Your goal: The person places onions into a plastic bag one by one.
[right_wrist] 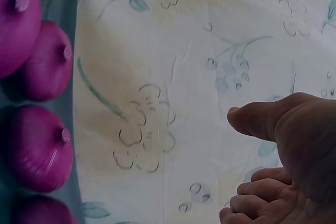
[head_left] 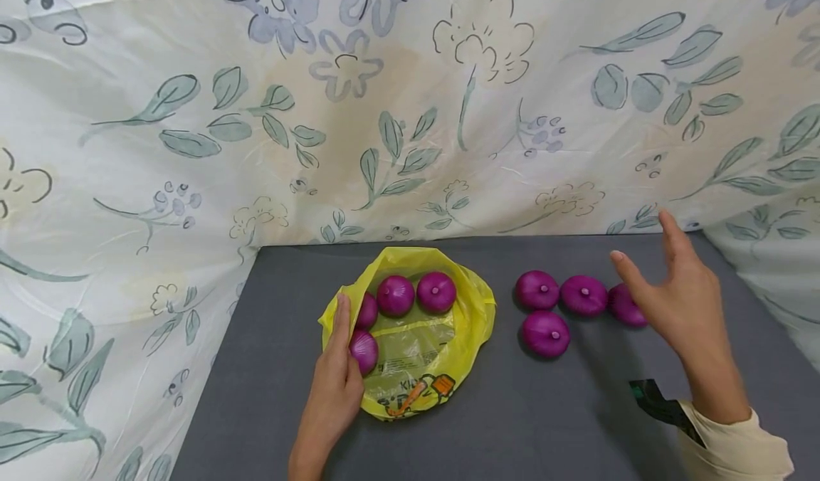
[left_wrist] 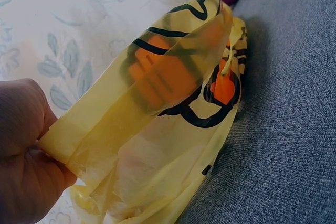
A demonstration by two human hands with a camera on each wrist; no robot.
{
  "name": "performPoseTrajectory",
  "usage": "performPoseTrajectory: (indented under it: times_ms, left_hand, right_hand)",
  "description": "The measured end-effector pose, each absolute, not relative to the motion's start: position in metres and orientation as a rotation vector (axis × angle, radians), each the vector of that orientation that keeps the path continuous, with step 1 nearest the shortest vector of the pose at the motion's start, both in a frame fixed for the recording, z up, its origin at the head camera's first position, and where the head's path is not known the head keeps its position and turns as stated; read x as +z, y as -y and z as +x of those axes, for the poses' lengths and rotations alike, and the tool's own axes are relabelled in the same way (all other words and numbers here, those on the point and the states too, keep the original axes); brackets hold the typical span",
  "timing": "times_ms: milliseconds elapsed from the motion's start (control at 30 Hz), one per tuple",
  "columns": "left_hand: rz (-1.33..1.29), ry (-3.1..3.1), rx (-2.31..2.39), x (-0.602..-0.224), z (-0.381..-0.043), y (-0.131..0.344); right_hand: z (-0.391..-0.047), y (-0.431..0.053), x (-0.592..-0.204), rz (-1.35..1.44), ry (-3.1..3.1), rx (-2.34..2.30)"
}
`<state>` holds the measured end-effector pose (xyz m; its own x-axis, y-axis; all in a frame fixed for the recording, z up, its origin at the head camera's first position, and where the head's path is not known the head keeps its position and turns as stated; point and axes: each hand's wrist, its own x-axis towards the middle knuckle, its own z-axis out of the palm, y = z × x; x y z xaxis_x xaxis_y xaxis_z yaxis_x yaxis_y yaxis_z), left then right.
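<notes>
Head view: L hand point(head_left: 336, 374) pinches rim of yellow bag point(head_left: 474, 303); R hand point(head_left: 692, 310), empty, thumb & index apart, hangs nr. 4 loose onions point(head_left: 546, 334).
Bag on gray counter point(head_left: 512, 424), mouth up, long axis unclear; 4 bagged onions point(head_left: 396, 296) inside; loose ones' visible stubs point up.

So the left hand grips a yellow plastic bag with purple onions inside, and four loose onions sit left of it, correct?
Not quite: in the head view, the four loose onions sit right of the yellow plastic bag. The left hand does grip it, with purple onions inside.
</notes>
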<state>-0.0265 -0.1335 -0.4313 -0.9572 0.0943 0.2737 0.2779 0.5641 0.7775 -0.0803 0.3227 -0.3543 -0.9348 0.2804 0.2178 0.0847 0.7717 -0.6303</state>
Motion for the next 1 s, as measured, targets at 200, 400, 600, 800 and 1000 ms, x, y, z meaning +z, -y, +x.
performPoseTrajectory:
  times_ms: [200,400,600,800,1000]
  left_hand:
    - [-0.325,2.59,-1.334,-0.432,-0.027,0.134]
    - [-0.327,2.592,-1.323,-0.432,-0.027,0.135]
    - [-0.309,2.607,-1.367,-0.43,-0.027,0.135]
    - [-0.336,2.598,-1.337,-0.431,-0.028,0.133]
    - [-0.358,2.581,-1.318,-0.432,-0.029,0.132]
  right_hand:
    - [-0.073,-0.338,-0.362,-0.303,2.67,0.966]
    - [-0.066,-0.352,-0.372,-0.371,2.692,0.963]
    - [-0.06,-0.363,-0.384,-0.456,2.727,0.901]
    - [-0.056,-0.371,-0.391,-0.486,2.729,0.892]
    - [-0.054,-0.382,-0.4,-0.485,2.757,0.884]
